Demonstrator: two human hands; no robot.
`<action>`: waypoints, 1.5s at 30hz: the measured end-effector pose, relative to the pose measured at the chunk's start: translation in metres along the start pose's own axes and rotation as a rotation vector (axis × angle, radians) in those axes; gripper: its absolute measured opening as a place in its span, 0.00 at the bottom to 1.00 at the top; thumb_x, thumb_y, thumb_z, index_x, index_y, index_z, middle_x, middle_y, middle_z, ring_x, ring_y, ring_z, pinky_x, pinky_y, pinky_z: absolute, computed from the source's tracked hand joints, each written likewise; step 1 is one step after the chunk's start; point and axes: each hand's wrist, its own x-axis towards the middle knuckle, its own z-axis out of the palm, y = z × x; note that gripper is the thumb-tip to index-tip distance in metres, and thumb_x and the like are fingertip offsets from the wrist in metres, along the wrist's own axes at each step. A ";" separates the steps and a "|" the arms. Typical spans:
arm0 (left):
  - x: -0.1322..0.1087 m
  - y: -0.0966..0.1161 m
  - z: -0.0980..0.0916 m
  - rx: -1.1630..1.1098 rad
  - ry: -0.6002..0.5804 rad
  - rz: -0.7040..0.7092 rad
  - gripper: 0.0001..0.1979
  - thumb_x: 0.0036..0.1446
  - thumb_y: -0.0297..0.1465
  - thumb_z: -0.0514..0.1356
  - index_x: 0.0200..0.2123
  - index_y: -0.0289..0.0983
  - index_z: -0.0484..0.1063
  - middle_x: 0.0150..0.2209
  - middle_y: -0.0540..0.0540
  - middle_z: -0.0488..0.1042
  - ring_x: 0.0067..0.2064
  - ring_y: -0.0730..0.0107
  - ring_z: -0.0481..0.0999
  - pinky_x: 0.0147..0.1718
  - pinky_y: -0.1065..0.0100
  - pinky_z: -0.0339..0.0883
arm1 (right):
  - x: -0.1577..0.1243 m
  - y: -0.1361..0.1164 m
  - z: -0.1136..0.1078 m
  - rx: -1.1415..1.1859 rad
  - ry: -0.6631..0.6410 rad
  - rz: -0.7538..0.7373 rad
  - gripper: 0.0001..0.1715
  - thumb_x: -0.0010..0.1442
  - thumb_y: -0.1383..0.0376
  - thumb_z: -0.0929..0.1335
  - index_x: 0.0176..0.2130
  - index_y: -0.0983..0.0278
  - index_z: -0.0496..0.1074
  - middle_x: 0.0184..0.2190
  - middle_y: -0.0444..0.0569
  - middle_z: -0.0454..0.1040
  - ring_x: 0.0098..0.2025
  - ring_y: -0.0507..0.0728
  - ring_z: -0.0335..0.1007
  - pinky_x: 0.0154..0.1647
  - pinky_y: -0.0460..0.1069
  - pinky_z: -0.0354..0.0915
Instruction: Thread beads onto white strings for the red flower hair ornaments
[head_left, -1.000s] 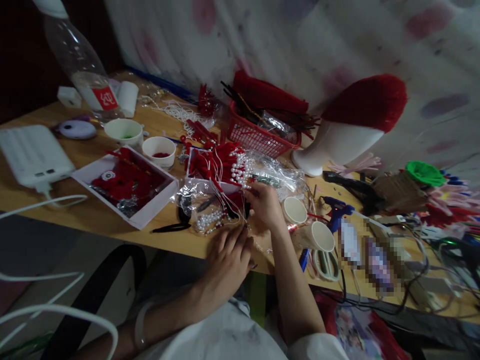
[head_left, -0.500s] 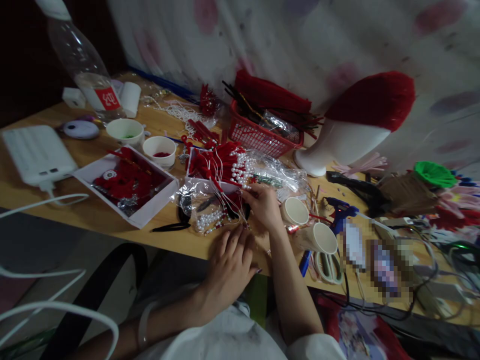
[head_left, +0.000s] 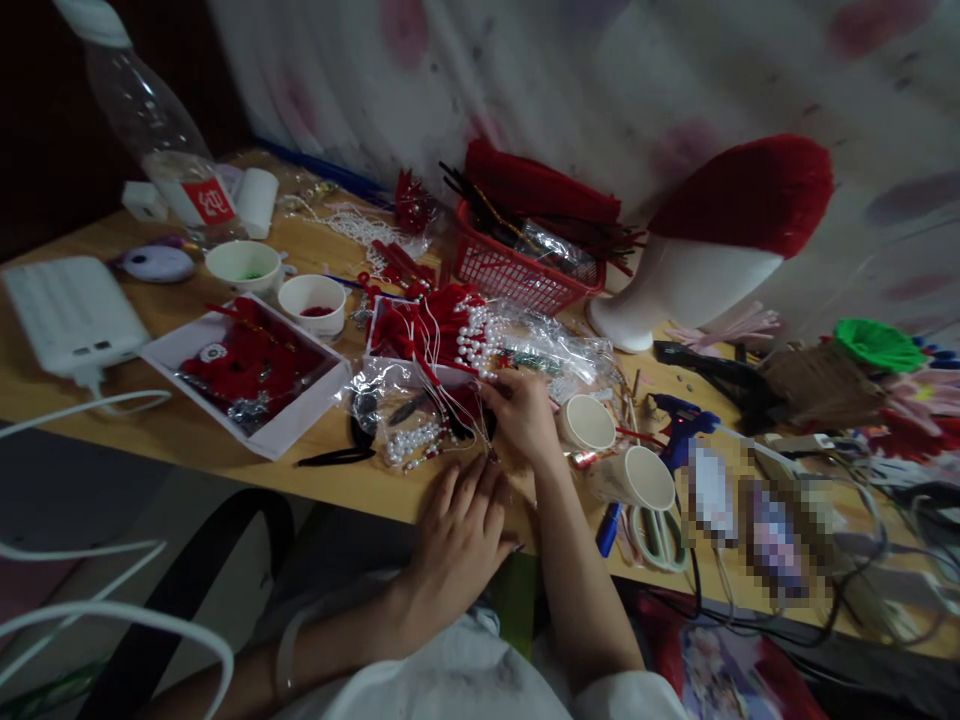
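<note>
My left hand (head_left: pixel 461 530) lies palm down at the table's front edge, with its fingers stretched out and slightly apart. Its fingertips reach the ends of thin white cords (head_left: pixel 482 425). Just beyond it, my right hand (head_left: pixel 521 412) has thumb and fingers pinched together beside a bundle of red tassels (head_left: pixel 420 325) and white pearl beads (head_left: pixel 476 335). What sits in that pinch is too small to make out. Left of the hands is a clear plastic bag (head_left: pixel 390 385) with a pearl bead strand (head_left: pixel 414 442) near it.
On the left stand a white box (head_left: pixel 311 405) of red ornaments, paper cups (head_left: pixel 313 305), a power bank (head_left: pixel 71 310) and a bottle (head_left: pixel 169 150). Behind are a red basket (head_left: pixel 517 270) and a white stand (head_left: pixel 652 285). Cups (head_left: pixel 589 422), a glue gun (head_left: pixel 682 425) and scissors (head_left: pixel 660 540) lie right.
The view has shifted slightly, so things on the left sit a little further left. Both hands keep nearly the same pose and place.
</note>
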 end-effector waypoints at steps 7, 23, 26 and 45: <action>0.000 0.000 -0.002 0.014 0.004 0.006 0.29 0.62 0.43 0.61 0.58 0.29 0.69 0.63 0.37 0.71 0.64 0.51 0.68 0.63 0.51 0.53 | -0.001 0.002 0.001 0.065 -0.013 0.016 0.19 0.61 0.55 0.67 0.28 0.65 0.76 0.24 0.47 0.75 0.27 0.56 0.66 0.30 0.49 0.58; 0.000 0.000 -0.002 0.029 0.041 0.031 0.27 0.62 0.44 0.62 0.56 0.30 0.70 0.61 0.39 0.73 0.63 0.55 0.69 0.63 0.53 0.51 | -0.005 0.006 0.004 0.200 -0.047 0.027 0.14 0.60 0.59 0.69 0.32 0.67 0.79 0.27 0.48 0.79 0.29 0.56 0.70 0.31 0.48 0.61; 0.000 -0.001 -0.001 0.040 0.044 0.033 0.27 0.62 0.44 0.62 0.57 0.30 0.69 0.61 0.39 0.74 0.62 0.55 0.70 0.63 0.53 0.52 | -0.004 0.006 0.006 0.202 -0.048 0.029 0.13 0.59 0.59 0.69 0.31 0.66 0.79 0.27 0.48 0.80 0.28 0.56 0.70 0.31 0.48 0.61; 0.001 0.000 0.000 -0.031 0.092 0.023 0.22 0.62 0.41 0.63 0.52 0.32 0.72 0.58 0.39 0.76 0.60 0.54 0.72 0.62 0.50 0.55 | -0.003 0.000 0.007 0.185 -0.065 0.041 0.10 0.58 0.63 0.69 0.30 0.65 0.79 0.26 0.45 0.79 0.30 0.56 0.71 0.35 0.48 0.62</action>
